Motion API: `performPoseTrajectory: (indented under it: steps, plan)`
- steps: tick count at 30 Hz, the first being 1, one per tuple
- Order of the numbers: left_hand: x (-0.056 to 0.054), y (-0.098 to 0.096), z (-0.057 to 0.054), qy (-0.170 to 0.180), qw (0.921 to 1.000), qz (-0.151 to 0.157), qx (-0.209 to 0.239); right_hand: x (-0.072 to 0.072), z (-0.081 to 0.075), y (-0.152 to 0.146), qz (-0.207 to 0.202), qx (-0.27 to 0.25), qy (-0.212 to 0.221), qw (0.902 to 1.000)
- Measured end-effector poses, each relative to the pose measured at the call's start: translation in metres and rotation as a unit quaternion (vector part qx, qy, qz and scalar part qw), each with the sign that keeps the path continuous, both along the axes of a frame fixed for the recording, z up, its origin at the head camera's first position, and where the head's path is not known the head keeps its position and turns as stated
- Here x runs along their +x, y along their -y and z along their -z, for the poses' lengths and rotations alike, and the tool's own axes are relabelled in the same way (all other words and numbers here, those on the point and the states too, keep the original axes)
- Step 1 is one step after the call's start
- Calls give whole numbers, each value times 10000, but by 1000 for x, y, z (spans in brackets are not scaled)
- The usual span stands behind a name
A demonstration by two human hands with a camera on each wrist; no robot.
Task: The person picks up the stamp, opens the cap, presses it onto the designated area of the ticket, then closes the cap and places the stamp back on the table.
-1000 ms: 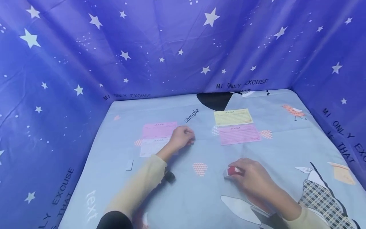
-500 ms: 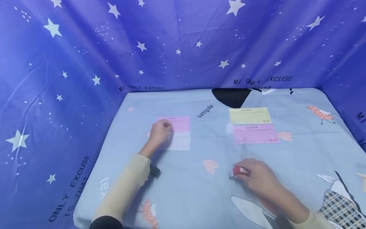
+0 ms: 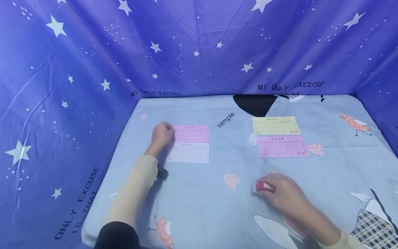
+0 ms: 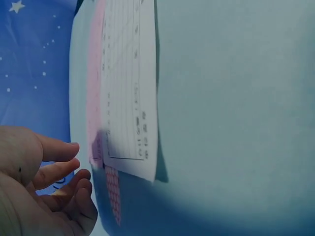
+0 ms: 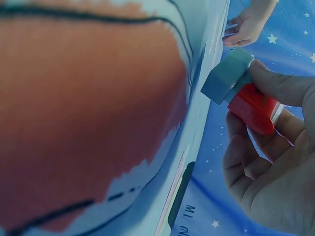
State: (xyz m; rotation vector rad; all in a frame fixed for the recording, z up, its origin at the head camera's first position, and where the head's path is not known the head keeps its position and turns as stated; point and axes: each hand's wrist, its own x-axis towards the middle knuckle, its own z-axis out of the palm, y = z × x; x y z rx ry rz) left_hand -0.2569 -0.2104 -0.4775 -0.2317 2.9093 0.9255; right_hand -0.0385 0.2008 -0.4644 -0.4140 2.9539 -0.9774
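My left hand (image 3: 163, 134) is at the left edge of a pink printed slip (image 3: 191, 134). Its fingers are relaxed around nothing, apart from the paper in the left wrist view. Directly below that slip lies a white printed slip (image 4: 130, 98), lined like the pink one. Over the front right of the cloth, my right hand (image 3: 284, 193) grips a stamp (image 5: 248, 101) between thumb and fingers. The stamp has a red handle and a blue-grey block base, which points left in the head view.
To the right lie a yellow slip (image 3: 273, 125) and, just below it, another pink slip (image 3: 283, 146), each with a red boxed mark at its lower right corner. Pale blue printed cloth (image 3: 199, 193) covers the tabletop. A purple-blue star curtain (image 3: 186, 41) rises behind and at both sides.
My left hand has moved left across the left-hand pair of slips, from their right side to their left edge. My right hand keeps holding the stamp in nearly the same place.
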Motion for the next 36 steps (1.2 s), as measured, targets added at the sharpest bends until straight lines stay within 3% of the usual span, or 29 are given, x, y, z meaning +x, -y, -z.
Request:
performPoseTrajectory:
  steps: [8,18,36]
  plan:
    - [-8,2,5,160,9998,-57,-56,0,0,-1,-32,48,-290,9996]
    - [-15,0,5,688,9976,-82,-47,1,2,-1,-9,66,-295,9995]
    - [-18,-4,8,138,9998,49,-139,3,3,-2,78,95,-342,9993]
